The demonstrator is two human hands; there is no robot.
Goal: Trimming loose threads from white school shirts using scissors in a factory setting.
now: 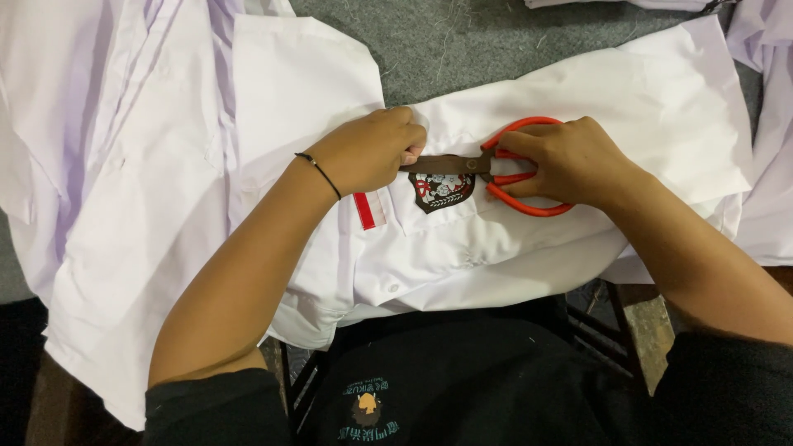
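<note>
A: Head view, centre of frame: our right hand (570, 161) has its fingers closed through the loops of one pair of red-handled scissors (516, 169), blades nearly shut, pointing left.

B: And our left hand (376, 149)?

A: Curled tight, pinching the white shirt (578, 91) right at the blade tips, just above one dark embroidered badge (442, 190). We judge a trimming cut is in hand; the next snip calls for taut cloth and fingertips kept off the edge.

B: Counts?

A: One red stripe tag (365, 211), one wrist band (326, 173), more white garments (124, 165) at left.
</note>
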